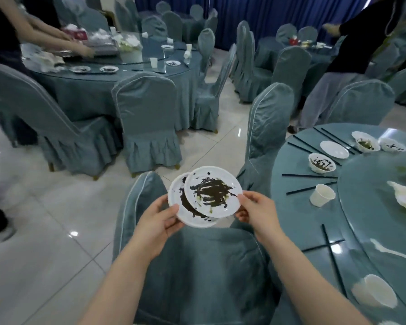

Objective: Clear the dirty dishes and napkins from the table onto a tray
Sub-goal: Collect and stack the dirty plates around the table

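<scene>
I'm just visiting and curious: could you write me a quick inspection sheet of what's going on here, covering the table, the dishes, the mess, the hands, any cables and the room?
Surface: round table on the right, teal cloth under glass.
Job's things: two sauce-smeared plates, the top plate overlapping the lower plate, held above a chair seat; dirty bowls, a clean-looking plate and paper cups remain on the table.
Clutter: black chopsticks scattered, a crumpled napkin.
Hands: left hand grips the lower plate; right hand pinches the top plate's rim.
Cables: nothing seen.
Surroundings: covered chairs, other people clearing a second table; no tray identifiable near the hands.
</scene>
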{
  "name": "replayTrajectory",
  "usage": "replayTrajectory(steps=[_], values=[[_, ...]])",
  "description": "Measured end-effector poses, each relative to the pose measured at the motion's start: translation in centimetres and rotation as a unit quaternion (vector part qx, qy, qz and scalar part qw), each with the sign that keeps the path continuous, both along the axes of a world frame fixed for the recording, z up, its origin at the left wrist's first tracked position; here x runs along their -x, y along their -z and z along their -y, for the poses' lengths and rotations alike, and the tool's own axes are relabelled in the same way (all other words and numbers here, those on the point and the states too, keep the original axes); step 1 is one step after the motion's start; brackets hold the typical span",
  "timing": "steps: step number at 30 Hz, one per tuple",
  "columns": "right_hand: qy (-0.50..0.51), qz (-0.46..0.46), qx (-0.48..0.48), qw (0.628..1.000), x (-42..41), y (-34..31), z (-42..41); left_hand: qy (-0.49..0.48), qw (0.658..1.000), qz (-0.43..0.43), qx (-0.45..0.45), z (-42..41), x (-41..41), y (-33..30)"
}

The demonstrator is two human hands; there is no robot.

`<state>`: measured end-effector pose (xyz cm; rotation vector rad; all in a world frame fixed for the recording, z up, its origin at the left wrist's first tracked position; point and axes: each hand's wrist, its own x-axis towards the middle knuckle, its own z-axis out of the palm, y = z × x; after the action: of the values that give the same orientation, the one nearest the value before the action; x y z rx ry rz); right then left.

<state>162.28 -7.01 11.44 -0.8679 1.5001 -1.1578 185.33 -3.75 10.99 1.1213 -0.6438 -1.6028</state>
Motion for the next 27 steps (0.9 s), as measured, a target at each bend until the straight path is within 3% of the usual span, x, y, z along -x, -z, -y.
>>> replayTrajectory(steps=[4, 9, 16, 27], values=[[-0.019, -0.011, 0.016, 1.000, -7.4, -1.5, -1.3, 0.016, 1.000, -0.006, 0.008, -1.3, -5.8, -1.2], [-0.090, 0.068, 0.001, 0.994, -16.0, -2.9, -1.7, 0.012, 1.000, -0.010, 0.006, -2.2, -14.3, -2.1], [-0.133, 0.034, 0.006, 0.991, -24.6, -3.4, 0.6, -0.010, 1.000, -0.022, -0.010, -0.8, -22.6, -2.7], [-0.167, 0.077, -0.019, 0.983, -33.4, -0.9, 14.3, -0.021, 0.999, 0.025, -0.034, 12.5, -32.3, -1.2]])
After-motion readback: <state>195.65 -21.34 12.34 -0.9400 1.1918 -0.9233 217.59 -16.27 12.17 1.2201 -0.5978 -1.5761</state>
